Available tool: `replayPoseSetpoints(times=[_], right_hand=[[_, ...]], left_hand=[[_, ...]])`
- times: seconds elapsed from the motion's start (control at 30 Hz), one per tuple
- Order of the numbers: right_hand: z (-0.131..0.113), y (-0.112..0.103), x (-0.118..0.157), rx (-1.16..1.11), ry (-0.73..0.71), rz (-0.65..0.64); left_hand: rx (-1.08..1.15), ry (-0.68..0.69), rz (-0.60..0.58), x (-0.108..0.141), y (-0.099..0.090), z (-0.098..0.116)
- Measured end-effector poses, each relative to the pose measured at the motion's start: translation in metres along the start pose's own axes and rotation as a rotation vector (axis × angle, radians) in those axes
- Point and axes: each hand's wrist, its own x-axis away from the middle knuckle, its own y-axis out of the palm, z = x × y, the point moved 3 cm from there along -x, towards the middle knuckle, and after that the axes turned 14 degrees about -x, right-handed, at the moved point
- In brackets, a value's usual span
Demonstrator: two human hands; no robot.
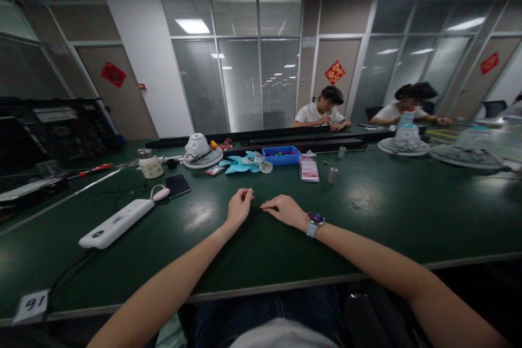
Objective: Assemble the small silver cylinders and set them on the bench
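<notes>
My left hand (240,207) is over the green table (261,255), thumb and fingers drawn together in a pinch. Facing it, my right hand (285,210) has its fingertips pressed together and pointing left. A small gap separates the two hands. Whatever either may hold is too small to make out. A watch (315,219) is on my right wrist. Beyond the hands lie light-blue fan blades (242,163), a blue bin (281,156) with small parts, and a pink-and-white packet (309,168).
At left are a white power strip (118,224), a dark phone (178,185) and a patterned jar (150,166). A white fan (198,149) stands farther back. Metal cylinders (333,175) sit right of the packet. Two people (322,111) sit across, near more fan parts (405,141).
</notes>
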Motion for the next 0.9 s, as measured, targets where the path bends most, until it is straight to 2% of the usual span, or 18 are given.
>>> replayPoseSetpoints(times=[0.1,0.17,0.3,0.37,0.43,0.57,0.9], right_hand=[[0.011,-0.020,0.000,0.062,0.017,0.105],[0.028,-0.047,0.004,0.159,0.058,0.246],[0.082,-0.118,0.030,0.435,0.289,0.556],[0.108,-0.145,0.048,0.523,0.424,0.641],[0.128,-0.162,0.063,0.561,0.526,0.685],[0.145,-0.169,0.075,0.564,0.596,0.719],[0.142,-0.168,0.073,0.544,0.659,0.709]], left_hand=[[-0.010,0.000,-0.004,0.001,-0.001,0.001],[-0.014,0.001,-0.012,0.001,-0.002,0.001],[-0.018,0.000,-0.015,0.001,-0.001,0.001],[-0.017,-0.004,-0.015,0.001,0.000,0.001],[-0.018,-0.009,-0.017,0.001,0.000,0.001],[-0.024,-0.015,-0.023,0.001,0.000,0.000],[-0.024,0.000,-0.050,0.001,0.002,-0.002]])
